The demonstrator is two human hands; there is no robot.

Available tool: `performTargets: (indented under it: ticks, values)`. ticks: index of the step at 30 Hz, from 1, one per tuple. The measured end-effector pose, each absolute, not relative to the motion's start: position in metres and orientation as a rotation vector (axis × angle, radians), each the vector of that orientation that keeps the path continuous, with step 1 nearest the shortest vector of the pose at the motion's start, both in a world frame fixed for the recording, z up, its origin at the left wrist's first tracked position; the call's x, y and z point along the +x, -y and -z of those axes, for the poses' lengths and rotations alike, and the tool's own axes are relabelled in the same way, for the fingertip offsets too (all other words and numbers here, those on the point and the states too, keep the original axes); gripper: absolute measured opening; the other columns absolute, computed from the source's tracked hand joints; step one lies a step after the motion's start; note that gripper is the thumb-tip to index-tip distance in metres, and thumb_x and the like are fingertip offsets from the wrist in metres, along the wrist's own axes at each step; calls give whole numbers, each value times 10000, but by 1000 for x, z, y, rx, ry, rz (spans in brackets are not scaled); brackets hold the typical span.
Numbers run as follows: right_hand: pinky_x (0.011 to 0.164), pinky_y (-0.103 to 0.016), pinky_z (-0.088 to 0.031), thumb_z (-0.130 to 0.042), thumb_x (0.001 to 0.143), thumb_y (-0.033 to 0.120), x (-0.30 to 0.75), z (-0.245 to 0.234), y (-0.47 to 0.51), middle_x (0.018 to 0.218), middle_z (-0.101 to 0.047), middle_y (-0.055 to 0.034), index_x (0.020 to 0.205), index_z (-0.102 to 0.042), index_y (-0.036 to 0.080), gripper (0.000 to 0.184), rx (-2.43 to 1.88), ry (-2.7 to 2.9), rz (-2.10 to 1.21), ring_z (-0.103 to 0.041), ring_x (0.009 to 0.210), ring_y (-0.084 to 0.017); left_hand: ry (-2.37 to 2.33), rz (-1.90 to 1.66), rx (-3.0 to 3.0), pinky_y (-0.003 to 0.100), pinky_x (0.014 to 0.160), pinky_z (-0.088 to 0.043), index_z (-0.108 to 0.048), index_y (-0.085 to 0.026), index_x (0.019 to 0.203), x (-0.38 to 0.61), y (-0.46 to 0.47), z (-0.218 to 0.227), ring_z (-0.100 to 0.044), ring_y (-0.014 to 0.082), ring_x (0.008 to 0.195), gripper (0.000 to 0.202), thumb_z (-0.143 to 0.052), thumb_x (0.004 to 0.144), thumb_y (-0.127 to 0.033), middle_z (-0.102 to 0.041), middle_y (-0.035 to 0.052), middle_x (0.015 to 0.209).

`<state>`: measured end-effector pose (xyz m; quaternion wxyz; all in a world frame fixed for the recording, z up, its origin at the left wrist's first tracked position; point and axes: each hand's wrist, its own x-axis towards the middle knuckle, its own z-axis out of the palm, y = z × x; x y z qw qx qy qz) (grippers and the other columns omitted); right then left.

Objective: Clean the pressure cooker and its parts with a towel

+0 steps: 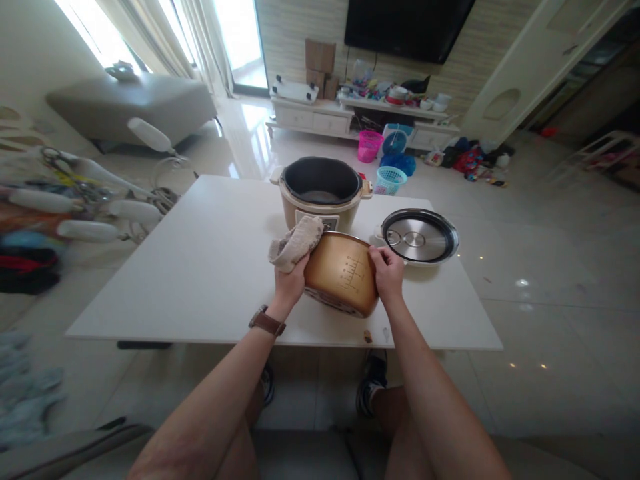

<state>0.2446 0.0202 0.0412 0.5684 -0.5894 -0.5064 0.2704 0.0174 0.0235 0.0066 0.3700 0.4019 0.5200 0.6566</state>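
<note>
A gold-coloured inner pot (345,273) with measuring marks is held tilted above the near part of the white table (165,293). My right hand (389,270) grips its rim on the right. At the pot's left side, my left hand (291,283) is closed on a greyish cloth (300,243) near the rim. Part of that hand's fingers is hidden by the cloth and the pot. Just beyond stands the open cooker body (320,190), dark inside. Its round lid (417,237) lies to the right with the metal inner face up.
Two small items, a brown one (368,337) and a pale one (385,335), lie near the table's front edge. Pink (370,145) and turquoise (391,179) baskets stand on the floor beyond. A blurred lamp with white shades (135,212) is left of the table.
</note>
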Motion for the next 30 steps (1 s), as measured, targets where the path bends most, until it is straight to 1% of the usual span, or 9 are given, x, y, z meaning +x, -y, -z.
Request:
performTargets:
  ticks: [4,10,15,18,21,23,26,28,30]
  values:
    - [582,-296,-241,-737,811,721,248,-36,-20,590,-318,69,582,-394,245,630,-1428,1168,-632,-299,620,-117,-1336,-1649,1049,454,1296,-376,-760,-199,1205,21,-22,-5,-630,289,1379,398,-811,838,-343,-755,96,1326]
    - [568,-291,-222,-733,783,783,255,-27,-24,602,-281,72,581,-331,255,694,-1381,1133,-656,-272,617,-111,-1394,-1590,712,488,1280,-397,-774,-180,1164,15,-43,22,-651,302,1361,354,-768,843,-329,-754,115,1355]
    - [583,-287,-240,-740,788,766,257,-19,-26,615,-290,73,589,-351,252,674,-1348,1120,-661,-285,625,-113,-1347,-1470,519,513,1188,-496,-771,-144,1067,12,-49,36,-707,301,1261,306,-704,838,-336,-789,137,1240]
    - [586,-287,-257,-701,788,806,254,-14,-27,609,-310,70,594,-364,258,671,-1349,1090,-671,-305,630,-121,-1375,-1534,578,505,1225,-457,-771,-149,1096,8,-52,31,-684,296,1299,332,-731,816,-322,-774,127,1290]
    - [615,-291,-316,-628,811,834,247,-13,-29,622,-407,51,633,-456,251,633,-1356,1096,-705,-384,657,-144,-1415,-1648,670,481,1265,-413,-771,-174,1129,1,-54,20,-662,291,1333,341,-758,821,-319,-763,106,1333]
    - [674,-300,-377,-602,851,783,243,-14,-29,679,-520,22,718,-557,237,564,-1349,1135,-701,-469,716,-171,-1426,-1719,761,446,1284,-390,-770,-192,1144,-2,-50,12,-650,282,1350,340,-769,833,-329,-758,95,1346]
    - [805,-327,-439,-587,899,628,238,-17,-29,848,-661,-32,893,-660,221,413,-1318,1161,-657,-566,856,-210,-1424,-1778,963,412,1321,-322,-751,-211,1210,-1,-39,3,-600,269,1414,407,-803,824,-328,-729,85,1396]
    - [835,-333,-446,-555,909,559,236,-18,-28,904,-681,-46,932,-675,217,363,-1300,1122,-661,-581,891,-217,-1411,-1776,1110,427,1343,-269,-736,-218,1254,3,-30,-1,-564,276,1454,471,-832,806,-328,-708,87,1427]
    - [779,-318,-434,-534,906,557,235,-19,-27,835,-639,-29,859,-652,220,360,-1297,1070,-679,-552,838,-205,-1388,-1759,1215,444,1352,-239,-732,-225,1265,6,-25,-2,-544,284,1475,485,-839,803,-325,-704,87,1426]
